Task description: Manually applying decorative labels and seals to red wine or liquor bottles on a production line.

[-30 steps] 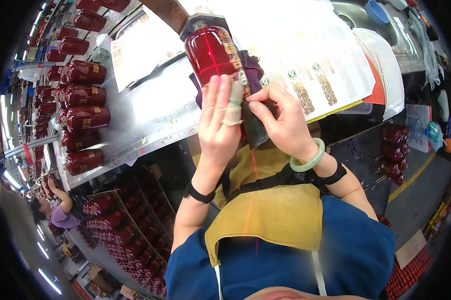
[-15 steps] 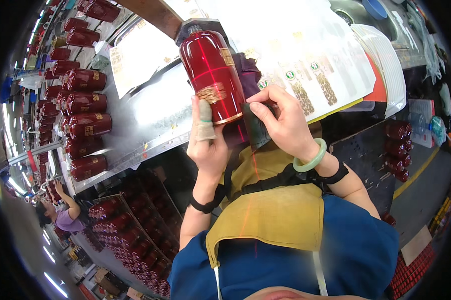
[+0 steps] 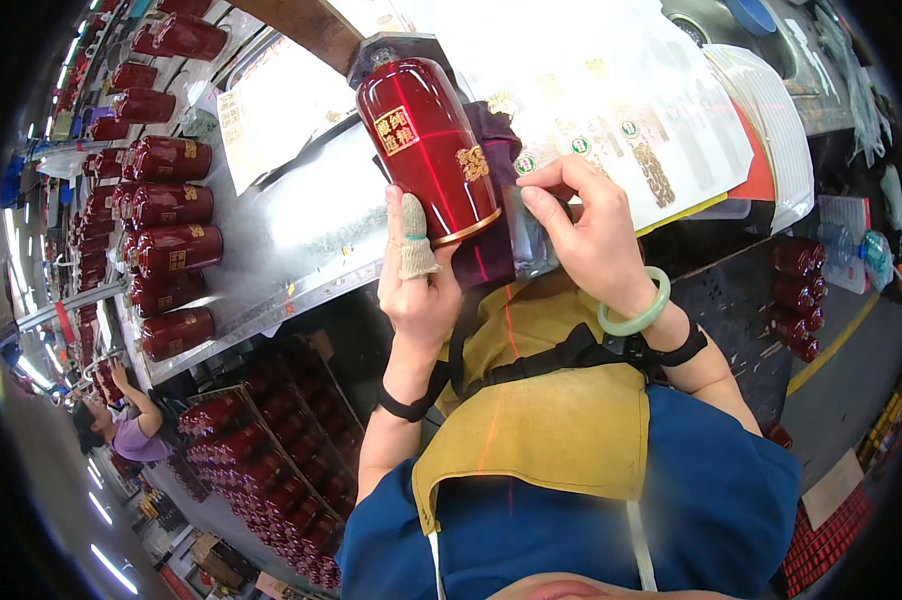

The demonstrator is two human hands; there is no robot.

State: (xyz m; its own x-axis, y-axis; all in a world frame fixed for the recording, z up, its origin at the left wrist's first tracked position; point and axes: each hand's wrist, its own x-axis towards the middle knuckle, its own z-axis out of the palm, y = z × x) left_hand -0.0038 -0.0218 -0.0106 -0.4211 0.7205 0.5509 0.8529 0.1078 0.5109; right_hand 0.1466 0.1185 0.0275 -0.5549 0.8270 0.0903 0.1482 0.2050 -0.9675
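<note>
A glossy red bottle lies tilted on its side, with its neck in a dark holder at the far end. A square gold label and a gold ornament show on its upper side. My left hand grips the bottle near its base, with a cloth finger cover on one finger. To the right of the base, my right hand pinches what looks like a thin see-through sheet between thumb and forefinger. Red light lines cross the bottle. Dark purple cloth lies beside it.
White sheets with gold and green decals cover the bench to the right. Several red bottles line the bench's left side; crates of bottles stand below. Another person works at far left. A metal sink is at far right.
The bottle has turned about its length, bringing the square gold label to the upper side and a gold ornament to the right. My right hand has moved slightly right, away from the base.
</note>
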